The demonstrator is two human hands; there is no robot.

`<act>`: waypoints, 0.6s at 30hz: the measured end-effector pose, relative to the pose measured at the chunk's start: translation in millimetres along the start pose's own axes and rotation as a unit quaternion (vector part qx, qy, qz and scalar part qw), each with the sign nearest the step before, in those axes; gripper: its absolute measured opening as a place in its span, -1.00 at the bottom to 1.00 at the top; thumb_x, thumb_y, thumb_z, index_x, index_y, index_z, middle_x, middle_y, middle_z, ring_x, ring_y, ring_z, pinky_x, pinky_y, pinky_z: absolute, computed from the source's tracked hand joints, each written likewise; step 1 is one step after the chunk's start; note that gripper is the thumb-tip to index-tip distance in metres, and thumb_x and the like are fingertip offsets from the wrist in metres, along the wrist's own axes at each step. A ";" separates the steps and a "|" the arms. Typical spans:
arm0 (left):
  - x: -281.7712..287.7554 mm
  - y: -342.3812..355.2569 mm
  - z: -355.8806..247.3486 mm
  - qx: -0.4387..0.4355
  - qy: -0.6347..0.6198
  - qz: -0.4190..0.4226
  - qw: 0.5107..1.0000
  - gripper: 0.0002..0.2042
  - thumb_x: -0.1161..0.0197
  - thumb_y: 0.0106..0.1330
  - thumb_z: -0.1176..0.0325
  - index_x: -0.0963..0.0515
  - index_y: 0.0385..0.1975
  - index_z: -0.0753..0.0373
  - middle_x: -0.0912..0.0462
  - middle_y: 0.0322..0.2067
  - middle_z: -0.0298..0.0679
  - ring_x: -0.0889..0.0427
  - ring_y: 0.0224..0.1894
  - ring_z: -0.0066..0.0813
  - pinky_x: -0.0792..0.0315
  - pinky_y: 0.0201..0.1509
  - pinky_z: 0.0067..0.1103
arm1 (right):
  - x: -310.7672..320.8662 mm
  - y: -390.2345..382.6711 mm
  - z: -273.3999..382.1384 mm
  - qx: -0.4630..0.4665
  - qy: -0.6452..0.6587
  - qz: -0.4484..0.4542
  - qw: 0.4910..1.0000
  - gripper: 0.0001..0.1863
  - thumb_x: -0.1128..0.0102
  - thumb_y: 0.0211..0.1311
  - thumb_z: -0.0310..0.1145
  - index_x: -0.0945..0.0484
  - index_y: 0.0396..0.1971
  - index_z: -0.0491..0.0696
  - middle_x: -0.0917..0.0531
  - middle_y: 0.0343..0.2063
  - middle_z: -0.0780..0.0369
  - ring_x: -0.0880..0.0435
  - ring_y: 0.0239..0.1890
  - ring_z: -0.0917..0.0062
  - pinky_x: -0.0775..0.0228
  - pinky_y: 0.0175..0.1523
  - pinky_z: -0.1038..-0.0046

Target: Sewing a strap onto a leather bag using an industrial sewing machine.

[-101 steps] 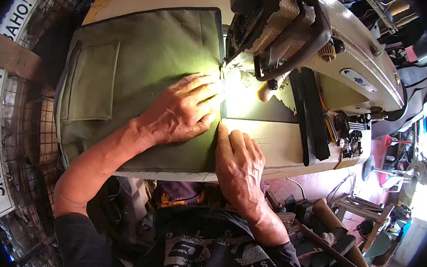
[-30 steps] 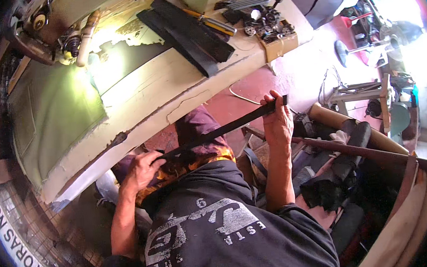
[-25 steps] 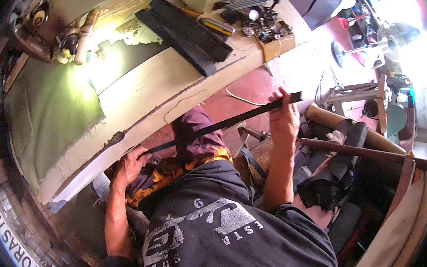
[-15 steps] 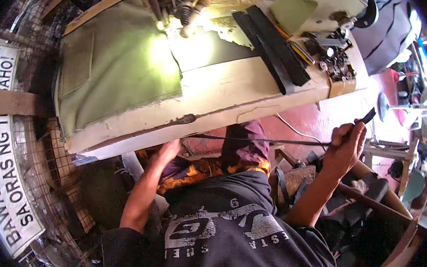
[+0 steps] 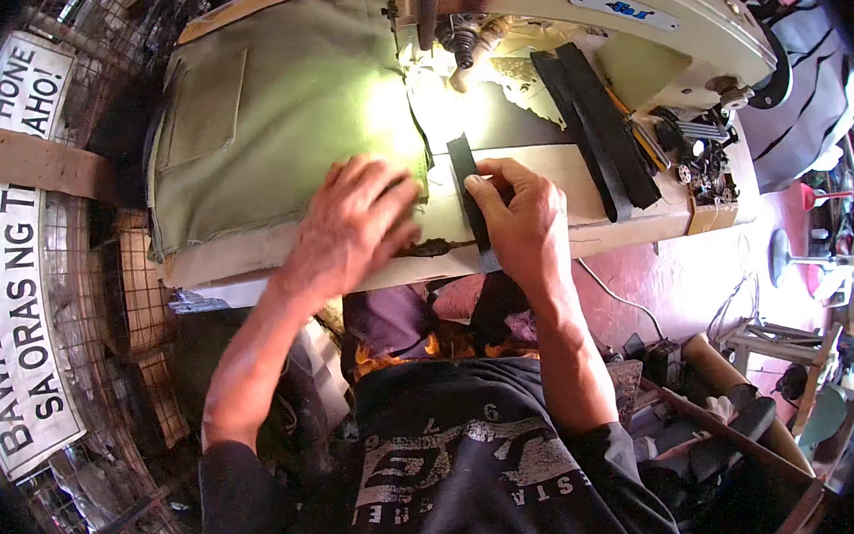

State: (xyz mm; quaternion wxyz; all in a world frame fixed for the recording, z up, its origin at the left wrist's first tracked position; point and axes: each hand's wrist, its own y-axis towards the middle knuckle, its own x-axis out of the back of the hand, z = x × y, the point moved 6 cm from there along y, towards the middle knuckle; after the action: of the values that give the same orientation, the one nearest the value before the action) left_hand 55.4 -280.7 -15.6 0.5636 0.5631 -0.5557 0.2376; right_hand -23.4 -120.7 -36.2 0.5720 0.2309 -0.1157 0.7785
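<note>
My right hand (image 5: 523,209) pinches a black fabric strip (image 5: 470,198) between thumb and fingers. The strip lies across the sewing table's front part, its upper end pointing toward the lit needle area and its lower end hanging over the front edge. My left hand (image 5: 353,223) is over the lower right corner of an olive-green cloth panel (image 5: 304,106); its fingers are apart and partly blurred, with nothing seen in them. Whether it touches the cloth I cannot tell. The panel carries a stitched pocket shape and reaches up to the sewing machine (image 5: 608,17).
More black strips (image 5: 593,143) lie right of the needle area, beside pencil-like tools (image 5: 643,140). A small box of metal parts (image 5: 709,179) sits at the table's right end. Wire mesh and a white sign (image 5: 23,289) stand on the left. A cable (image 5: 620,297) hangs below.
Both hands have come up from below the table edge to its top. The black strip, stretched between them before, is now laid on the table in my right hand; my left hand has let go of it.
</note>
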 end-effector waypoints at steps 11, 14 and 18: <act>-16.5 6.6 25.5 -0.124 0.005 -0.050 0.991 -0.82 -0.25 0.28 0.37 -0.55 -0.20 0.30 -0.59 -0.21 -0.13 -0.59 -0.10 -0.19 -0.48 0.03 -0.32 | -12.0 7.3 -8.1 -0.039 -0.061 0.024 0.997 -0.74 -0.22 0.21 -0.25 -0.71 -0.25 -0.11 -0.70 -0.47 -0.01 -0.73 -0.34 0.11 -0.52 -0.13 0.20; -17.2 13.7 44.2 0.001 -0.122 -0.022 0.992 -0.86 -0.18 0.36 0.35 -0.50 -0.23 0.29 -0.57 -0.22 -0.08 -0.58 -0.11 -0.13 -0.46 -0.04 -0.29 | -16.2 7.9 -8.0 -0.037 -0.055 0.037 0.997 -0.74 -0.23 0.20 -0.26 -0.72 -0.25 -0.10 -0.71 -0.46 -0.02 -0.73 -0.33 0.11 -0.52 -0.13 0.20; -16.3 22.2 64.4 0.130 -0.216 0.041 0.967 -0.80 -0.07 0.46 0.28 -0.44 -0.21 0.32 -0.56 -0.36 0.03 -0.55 -0.26 0.06 -0.41 -0.14 -0.23 | -23.3 8.7 -7.6 -0.042 -0.042 0.049 0.997 -0.75 -0.24 0.19 -0.26 -0.73 -0.25 -0.10 -0.71 -0.47 -0.02 -0.73 -0.33 0.11 -0.52 -0.13 0.20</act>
State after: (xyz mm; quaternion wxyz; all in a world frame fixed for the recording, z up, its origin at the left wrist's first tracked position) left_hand 8.1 -327.2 -38.2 0.3423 0.6462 -0.6509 0.2037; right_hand -27.8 -139.7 -53.5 0.5373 0.2331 -0.1834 0.7895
